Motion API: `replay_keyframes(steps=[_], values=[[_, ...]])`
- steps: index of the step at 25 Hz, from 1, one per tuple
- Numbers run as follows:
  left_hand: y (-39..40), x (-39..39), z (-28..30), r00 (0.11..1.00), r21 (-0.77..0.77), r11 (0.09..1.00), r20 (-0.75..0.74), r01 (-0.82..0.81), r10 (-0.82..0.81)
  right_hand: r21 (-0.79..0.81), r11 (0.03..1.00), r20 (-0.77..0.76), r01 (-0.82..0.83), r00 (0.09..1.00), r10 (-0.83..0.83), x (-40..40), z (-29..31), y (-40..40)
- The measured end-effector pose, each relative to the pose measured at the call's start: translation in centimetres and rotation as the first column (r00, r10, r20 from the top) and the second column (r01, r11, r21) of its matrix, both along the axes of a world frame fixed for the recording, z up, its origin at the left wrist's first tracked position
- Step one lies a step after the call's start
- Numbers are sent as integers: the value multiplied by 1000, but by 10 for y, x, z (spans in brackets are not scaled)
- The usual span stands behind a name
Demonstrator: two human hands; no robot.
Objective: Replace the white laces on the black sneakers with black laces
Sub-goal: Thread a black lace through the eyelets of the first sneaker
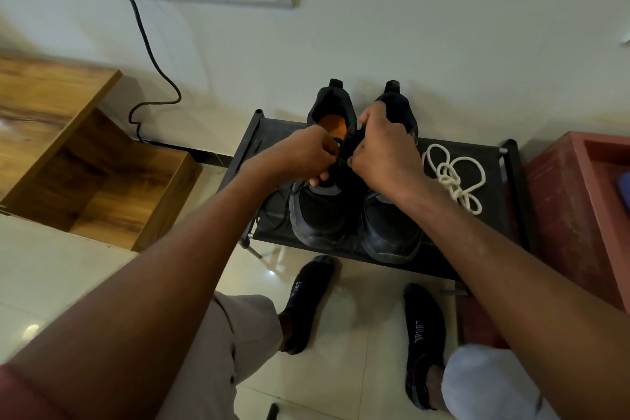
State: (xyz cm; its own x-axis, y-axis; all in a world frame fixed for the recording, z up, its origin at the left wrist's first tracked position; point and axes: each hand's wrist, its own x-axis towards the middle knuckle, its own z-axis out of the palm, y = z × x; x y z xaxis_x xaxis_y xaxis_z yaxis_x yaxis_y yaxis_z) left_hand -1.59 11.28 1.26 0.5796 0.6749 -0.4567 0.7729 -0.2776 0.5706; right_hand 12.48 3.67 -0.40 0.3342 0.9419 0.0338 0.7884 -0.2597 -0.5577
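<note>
Standing on tiled floor (pixel 368 334), black rack (pixel 484 160) by wall (pixel 409 27); sneakers (pixel 324 215) perhaps unlaced

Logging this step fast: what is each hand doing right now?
Left hand: fingers curled, pinching something dark at the left sneaker's lacing, seemingly a black lace.
Right hand: fingers curled, gripping the tongue area of that sneaker.

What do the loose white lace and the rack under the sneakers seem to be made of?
White lace: apparently a round, braided cotton or synthetic cord, matte, lying in soft limp loops.
Rack: its shelf looks like dark woven fabric or mesh, matte, stretched between black posts and a silvery tube, probably metal; the posts could be plastic or painted metal.
</note>
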Motion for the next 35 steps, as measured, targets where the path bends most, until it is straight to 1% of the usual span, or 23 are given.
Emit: replay_keyframes(steps=[3,6,8,10,11,12,14,15,16,17,18,19,20,21,22,23,24,26,28,30,32,34,35], values=[[-2,1,3,1000,30,999,0,29,-29,5,1000,-59,30,998,-30,-3,-3,0],[-2,-2,1,1000,47,999,2,6,-7,-28,1000,-142,-3,990,-1,-4,-6,1],[-1,-2,0,1000,191,981,-10,15,-13,-50,998,-185,-41,982,31,-5,-2,1],[1,0,2,1000,398,917,3,-24,25,-33,999,-203,-20,979,13,1,9,3],[3,1,3,998,435,899,32,-57,48,-1,1000,-204,12,979,-12,6,18,4],[4,1,5,997,421,904,65,-67,44,58,997,-217,47,976,-33,9,28,5],[5,-1,7,991,318,948,131,-22,-21,263,958,-370,112,929,-7,13,57,4],[5,-1,6,993,307,952,109,18,-54,392,904,-500,172,865,53,14,73,3],[3,-2,6,995,322,946,72,48,-76,489,831,-641,266,756,135,17,91,1],[1,-2,7,997,334,942,57,36,-58,531,762,-759,370,607,234,21,107,-2],[1,-1,9,996,337,942,90,-5,-27,525,717,-831,458,456,317,25,120,-4],[1,-1,14,983,319,946,184,-65,6,497,700,-864,512,362,349,30,124,-4],[1,0,21,952,306,943,303,-130,33,460,720,-881,520,366,299,33,124,-6],[0,2,32,898,289,934,434,-208,66,411,781,-868,470,462,179,36,116,-4],[-2,3,44,830,269,922,551,-279,90,342,865,-791,367,609,54,35,107,-4],[-3,5,55,766,275,903,637,-330,86,243,942,-675,231,737,-7,30,95,-5],[-5,8,64,727,316,882,686,-351,43,132,988,-583,84,813,9,22,84,-5],[-15,15,77,725,455,839,680,-298,-112,-31,988,-524,-151,845,113,6,68,-8],[-21,19,78,750,559,802,618,-211,-234,-96,966,-470,-241,866,170,-4,53,-8],[-18,19,71,779,546,818,587,-179,-221,-48,985,-363,-168,921,140,-3,45,-5],[-10,13,59,833,468,865,540,-181,-118,153,988,-368,16,929,42,4,54,-4],[-3,6,47,886,360,917,463,-170,-17,406,899,-424,165,905,26,15,74,-4],[-1,2,43,912,336,931,411,-145,-7,485,851,-448,203,893,42,20,83,-5]])
